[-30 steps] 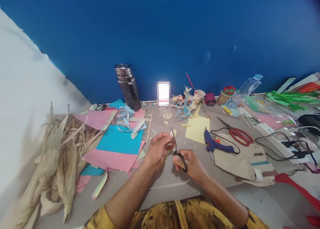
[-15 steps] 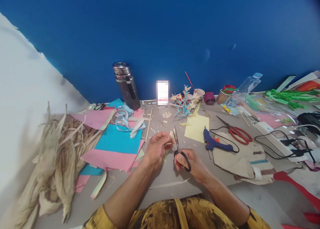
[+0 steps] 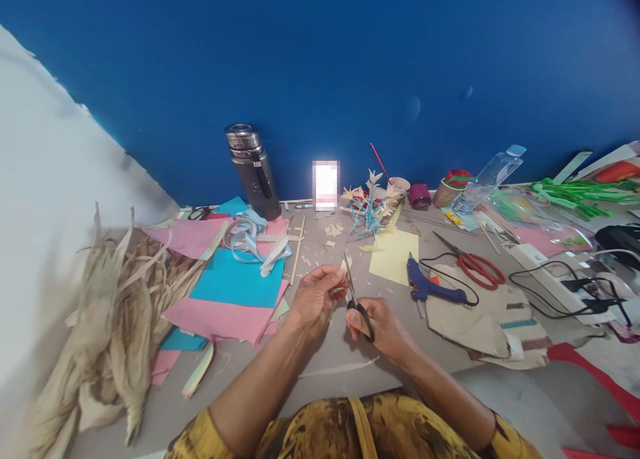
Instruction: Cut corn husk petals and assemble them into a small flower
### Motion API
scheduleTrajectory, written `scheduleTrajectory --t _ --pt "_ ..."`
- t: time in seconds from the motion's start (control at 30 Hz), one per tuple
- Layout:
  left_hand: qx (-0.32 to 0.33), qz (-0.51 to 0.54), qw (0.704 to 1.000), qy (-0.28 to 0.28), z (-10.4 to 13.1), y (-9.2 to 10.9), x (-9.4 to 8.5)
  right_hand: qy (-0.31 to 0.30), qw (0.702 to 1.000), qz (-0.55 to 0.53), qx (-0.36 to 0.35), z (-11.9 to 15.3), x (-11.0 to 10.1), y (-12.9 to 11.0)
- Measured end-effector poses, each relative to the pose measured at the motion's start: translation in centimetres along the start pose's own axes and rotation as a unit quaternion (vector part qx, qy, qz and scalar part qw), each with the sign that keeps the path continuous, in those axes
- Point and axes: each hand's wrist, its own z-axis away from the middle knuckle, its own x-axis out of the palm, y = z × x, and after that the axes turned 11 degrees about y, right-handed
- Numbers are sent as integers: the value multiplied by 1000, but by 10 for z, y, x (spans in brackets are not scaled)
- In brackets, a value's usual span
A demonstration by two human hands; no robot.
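Observation:
My left hand [image 3: 316, 300] pinches a small pale cream piece [image 3: 346, 265] between thumb and fingers; whether it is paper or dried husk I cannot tell. My right hand [image 3: 376, 320] grips black-handled scissors [image 3: 361, 317], fingers in the loops, blades pointing away from me. Those blades meet the pale piece beside my left fingertips. Beyond both hands lie small cream cuttings [image 3: 333, 230] on the grey table. A yellow paper sheet [image 3: 395, 255] lies to the right of them, and behind it stands a bunch of cream flowers on blue stems [image 3: 371, 209].
To the right are a blue glue gun [image 3: 434, 289], red-handled scissors [image 3: 480, 269], a folded cloth [image 3: 480, 322] and a white power strip [image 3: 553, 282] with cables. Blue paper [image 3: 237, 282], ribbon and dried husks [image 3: 113, 312] fill the left. A dark flask [image 3: 256, 179] stands by the wall.
The scissors have shifted slightly left and their blades have closed onto the pale piece. My right hand turned a little with them; my left hand stays nearly in place.

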Motion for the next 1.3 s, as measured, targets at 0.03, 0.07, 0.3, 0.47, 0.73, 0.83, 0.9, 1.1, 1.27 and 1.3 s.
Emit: scheduleTrajectory --t 0.03,0.07,0.3,0.47,0.73,0.83,0.9,1.1,1.27,1.3 --pt "-1 0 1000 1 0 0 0 3 1000 0 -2 0 0 1" --pt "-4 1 1000 1 0 0 0 6 1000 0 -3 0 0 1" --pt "-19 8 1000 2 1 -1 1 18 1000 -7 -4 0 2 3" --pt "-19 3 1000 2 2 -1 1 14 1000 -9 -1 0 2 2" --pt "-19 -2 1000 8 2 -1 1 14 1000 -12 4 0 1 4" --pt "-19 -3 1000 11 2 -1 1 22 1000 0 10 1 2 5" --pt "-21 -4 1000 9 3 0 1 30 999 -1 14 1 2 6" --pt "-6 -45 999 -26 6 4 1 -1 999 -32 13 1 -6 8" --pt "20 -84 996 -9 6 8 1 -88 995 -45 17 1 -23 10" --pt "22 -92 995 -9 6 9 1 -99 994 -45 19 1 -26 11"
